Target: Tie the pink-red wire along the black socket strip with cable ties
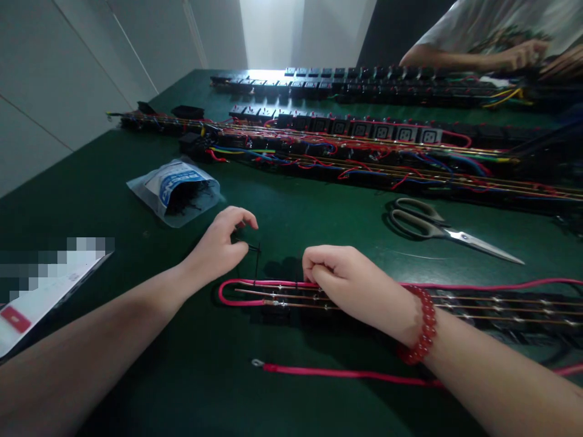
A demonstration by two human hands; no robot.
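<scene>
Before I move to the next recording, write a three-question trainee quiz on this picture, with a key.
1. Multiple choice: which wrist wears the red beaded bracelet? A, the wearer's left; B, the wearer's right; C, the co-worker's.
2. True or false: the scissors are inside the plastic bag.
3. Fill in: the red cable passing by the right hand doubles back in a ____ shape.

Key: 1, B. 2, False: they lie on the green table. 3, U.
</scene>
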